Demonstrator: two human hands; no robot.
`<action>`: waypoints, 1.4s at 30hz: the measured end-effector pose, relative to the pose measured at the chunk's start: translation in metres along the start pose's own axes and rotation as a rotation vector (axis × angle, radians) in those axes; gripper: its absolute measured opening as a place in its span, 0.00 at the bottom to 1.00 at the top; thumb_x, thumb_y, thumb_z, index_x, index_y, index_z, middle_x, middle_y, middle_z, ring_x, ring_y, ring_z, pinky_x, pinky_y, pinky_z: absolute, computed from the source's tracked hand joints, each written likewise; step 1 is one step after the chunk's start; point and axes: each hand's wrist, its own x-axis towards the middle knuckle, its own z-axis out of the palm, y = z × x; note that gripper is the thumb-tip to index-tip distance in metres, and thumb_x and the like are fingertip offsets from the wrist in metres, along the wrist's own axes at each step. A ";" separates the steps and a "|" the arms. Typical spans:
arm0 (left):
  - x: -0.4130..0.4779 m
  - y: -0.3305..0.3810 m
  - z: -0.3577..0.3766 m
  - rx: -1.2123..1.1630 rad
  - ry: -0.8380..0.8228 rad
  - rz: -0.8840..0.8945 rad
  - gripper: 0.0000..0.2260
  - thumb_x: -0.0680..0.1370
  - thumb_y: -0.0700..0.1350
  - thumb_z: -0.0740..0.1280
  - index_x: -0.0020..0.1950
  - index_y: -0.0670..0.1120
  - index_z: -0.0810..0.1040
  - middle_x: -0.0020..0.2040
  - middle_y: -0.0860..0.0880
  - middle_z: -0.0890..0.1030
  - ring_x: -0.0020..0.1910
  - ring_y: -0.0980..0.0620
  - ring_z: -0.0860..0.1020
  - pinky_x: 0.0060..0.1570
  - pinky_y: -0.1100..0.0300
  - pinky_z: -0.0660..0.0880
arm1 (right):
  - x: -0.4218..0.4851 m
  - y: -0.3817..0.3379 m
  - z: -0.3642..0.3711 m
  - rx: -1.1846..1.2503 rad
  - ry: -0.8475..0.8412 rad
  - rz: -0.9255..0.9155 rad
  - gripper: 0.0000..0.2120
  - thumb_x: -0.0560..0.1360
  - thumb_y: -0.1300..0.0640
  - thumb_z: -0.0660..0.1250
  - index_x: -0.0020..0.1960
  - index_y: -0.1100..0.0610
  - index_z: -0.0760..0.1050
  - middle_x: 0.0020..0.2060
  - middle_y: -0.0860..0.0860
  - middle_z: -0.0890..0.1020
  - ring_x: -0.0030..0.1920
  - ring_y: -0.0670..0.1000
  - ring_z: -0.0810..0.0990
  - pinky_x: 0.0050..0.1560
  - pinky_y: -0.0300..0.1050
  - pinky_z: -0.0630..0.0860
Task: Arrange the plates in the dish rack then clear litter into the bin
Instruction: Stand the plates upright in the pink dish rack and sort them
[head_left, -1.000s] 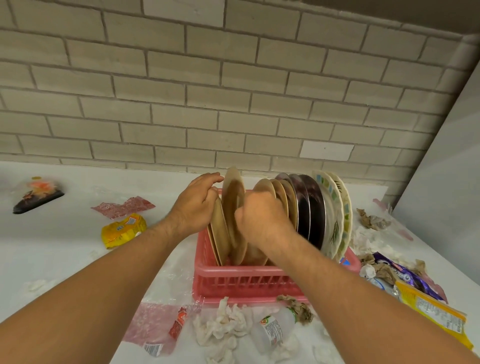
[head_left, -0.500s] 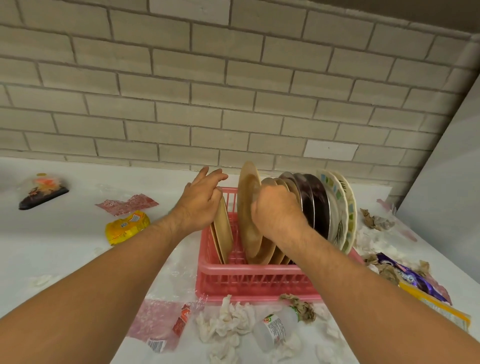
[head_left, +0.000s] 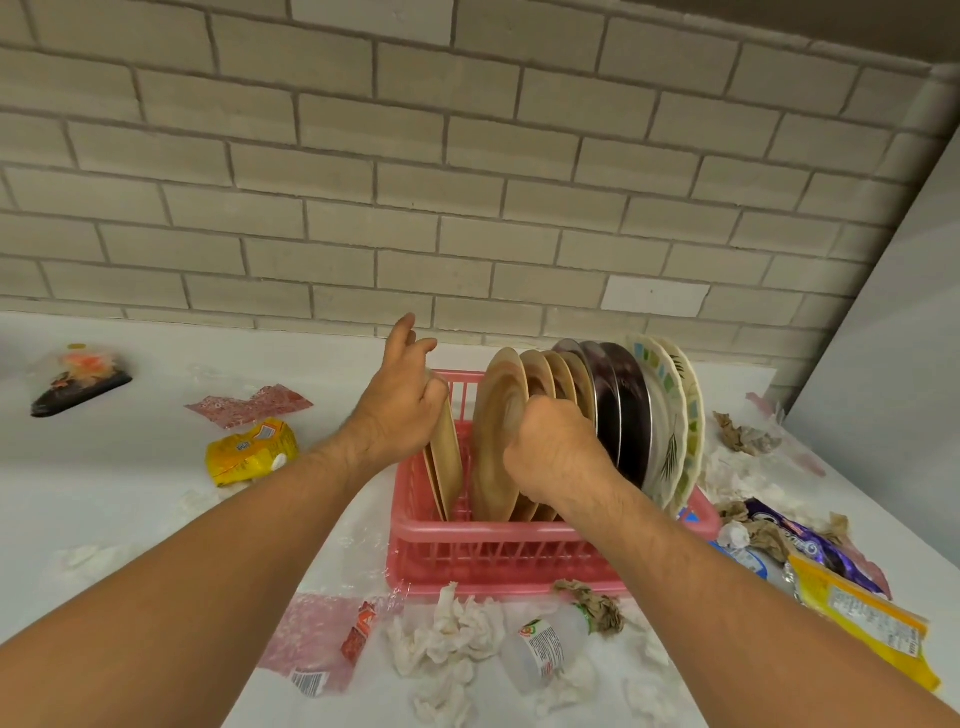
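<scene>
Fingers (head_left: 545, 413) of my right hand (head_left: 558, 457) clench the rim of a tan plate (head_left: 496, 441), upright on edge in the pink dish rack (head_left: 493, 551), face turned left; left hand (head_left: 400, 410) thumb hooks the leaning plates (head_left: 448, 462) at the rack's left end; litter (head_left: 447, 629) lies on the tabletop (head_left: 130, 519).

A pink dish rack (head_left: 498, 551) sits toward the counter's back edge. Plates stand on edge in it. At the left end are the thin tan plates (head_left: 448, 457), with the left hand (head_left: 400, 415) curled over their rim. After a gap comes the large tan plate (head_left: 493, 441), gripped by the right hand (head_left: 550, 452). Then come smaller tan plates (head_left: 553, 374), dark plates (head_left: 626, 410) and cream patterned plates (head_left: 675, 415). Crumpled tissues (head_left: 452, 634) and a small bottle (head_left: 545, 649) lie before the rack, a yellow packet (head_left: 249, 452) lies to its left, and wrappers (head_left: 857, 618) lie to its right.
</scene>
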 end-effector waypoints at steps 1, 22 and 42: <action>-0.001 0.000 0.001 0.007 0.002 -0.007 0.22 0.81 0.41 0.55 0.75 0.40 0.59 0.79 0.51 0.44 0.76 0.51 0.55 0.64 0.67 0.56 | -0.001 0.001 0.000 0.002 -0.002 0.004 0.02 0.77 0.62 0.64 0.48 0.58 0.74 0.39 0.52 0.77 0.38 0.50 0.79 0.40 0.42 0.80; 0.002 -0.003 -0.013 -0.120 -0.030 -0.036 0.19 0.82 0.43 0.56 0.74 0.51 0.66 0.66 0.49 0.75 0.61 0.55 0.73 0.55 0.68 0.66 | -0.011 -0.014 0.000 0.012 0.030 -0.304 0.12 0.79 0.46 0.60 0.50 0.54 0.75 0.40 0.49 0.79 0.40 0.48 0.78 0.43 0.49 0.80; 0.003 -0.013 -0.027 0.136 0.081 -0.152 0.21 0.76 0.44 0.60 0.68 0.47 0.73 0.46 0.43 0.83 0.41 0.48 0.79 0.43 0.59 0.76 | 0.005 -0.025 0.001 -0.109 0.057 -0.223 0.09 0.79 0.59 0.59 0.45 0.61 0.75 0.35 0.53 0.76 0.36 0.52 0.75 0.37 0.45 0.74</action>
